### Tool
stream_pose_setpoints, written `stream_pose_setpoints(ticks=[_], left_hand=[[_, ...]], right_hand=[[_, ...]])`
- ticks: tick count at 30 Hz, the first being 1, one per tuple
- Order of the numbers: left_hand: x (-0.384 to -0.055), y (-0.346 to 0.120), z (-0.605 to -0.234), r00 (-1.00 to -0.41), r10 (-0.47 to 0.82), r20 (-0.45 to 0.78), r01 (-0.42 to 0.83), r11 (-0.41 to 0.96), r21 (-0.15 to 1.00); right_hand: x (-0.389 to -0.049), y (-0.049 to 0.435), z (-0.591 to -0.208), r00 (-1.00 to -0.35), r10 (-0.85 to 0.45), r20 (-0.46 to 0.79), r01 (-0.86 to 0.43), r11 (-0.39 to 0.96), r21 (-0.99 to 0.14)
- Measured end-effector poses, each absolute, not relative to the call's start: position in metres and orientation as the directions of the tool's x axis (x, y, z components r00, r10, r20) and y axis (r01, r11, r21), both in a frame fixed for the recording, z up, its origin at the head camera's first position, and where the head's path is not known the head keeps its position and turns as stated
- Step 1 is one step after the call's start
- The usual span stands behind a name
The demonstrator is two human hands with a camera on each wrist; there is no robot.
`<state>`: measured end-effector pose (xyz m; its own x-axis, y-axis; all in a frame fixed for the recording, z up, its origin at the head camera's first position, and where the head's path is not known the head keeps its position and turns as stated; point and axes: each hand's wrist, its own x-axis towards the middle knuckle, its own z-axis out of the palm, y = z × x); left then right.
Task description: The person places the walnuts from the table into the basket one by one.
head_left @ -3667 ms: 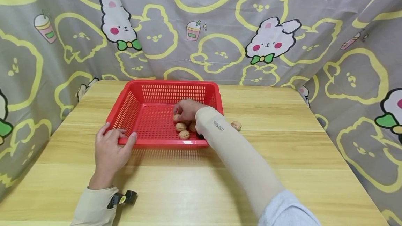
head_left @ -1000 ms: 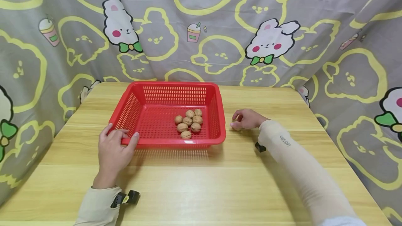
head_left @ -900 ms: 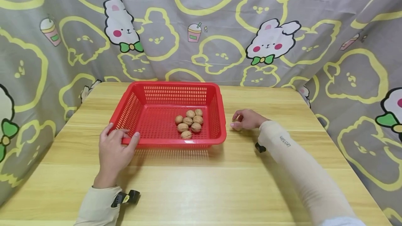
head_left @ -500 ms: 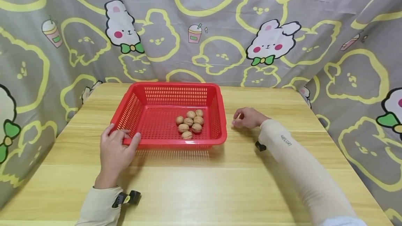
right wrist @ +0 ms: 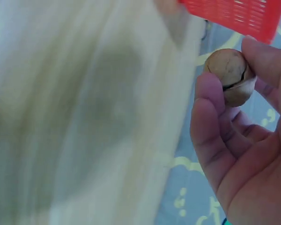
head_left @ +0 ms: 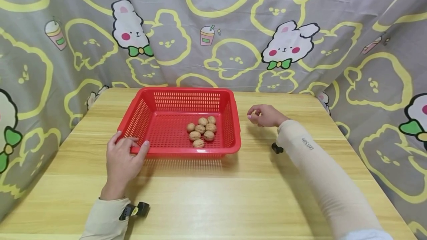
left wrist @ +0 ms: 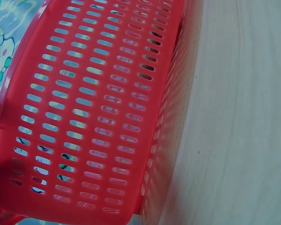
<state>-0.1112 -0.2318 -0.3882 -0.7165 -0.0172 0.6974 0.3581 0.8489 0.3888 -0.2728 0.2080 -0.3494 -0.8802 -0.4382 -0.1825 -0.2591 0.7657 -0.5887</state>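
My right hand pinches a walnut between thumb and fingertips. It is raised off the table, to the right of the red plastic basket. A crack along the nut's shell shows in the right wrist view; in the head view the fingers mostly hide it. My left hand grips the basket's front left corner, fingers over the rim and thumb along the front edge. Several walnuts lie grouped on the right half of the basket floor. The left wrist view is filled mostly by the slotted basket wall.
The basket stands on a light wooden table, towards its back left. A grey patterned curtain hangs behind the table and along both sides.
My right hand left the basket, moved right to the walnut on the table, took hold of it and has now lifted it. The left hand keeps its hold on the basket corner.
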Motion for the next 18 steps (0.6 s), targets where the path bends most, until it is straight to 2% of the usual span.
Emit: stream_pose_setpoints(ticks=[7,18], left_hand=[[-0.110,-0.231,-0.386,-0.732,-0.030,0.681,0.343,0.847,0.406],[-0.109,-0.231,-0.385,-0.741,-0.035,0.671,0.332,0.849,0.411]], right_hand=[[-0.275,0.200,-0.327,-0.904,-0.418,-0.083,-0.290,0.746,-0.599],[-0.277,0.178,-0.298,-0.903,-0.429,-0.023,-0.327,0.720,-0.612]])
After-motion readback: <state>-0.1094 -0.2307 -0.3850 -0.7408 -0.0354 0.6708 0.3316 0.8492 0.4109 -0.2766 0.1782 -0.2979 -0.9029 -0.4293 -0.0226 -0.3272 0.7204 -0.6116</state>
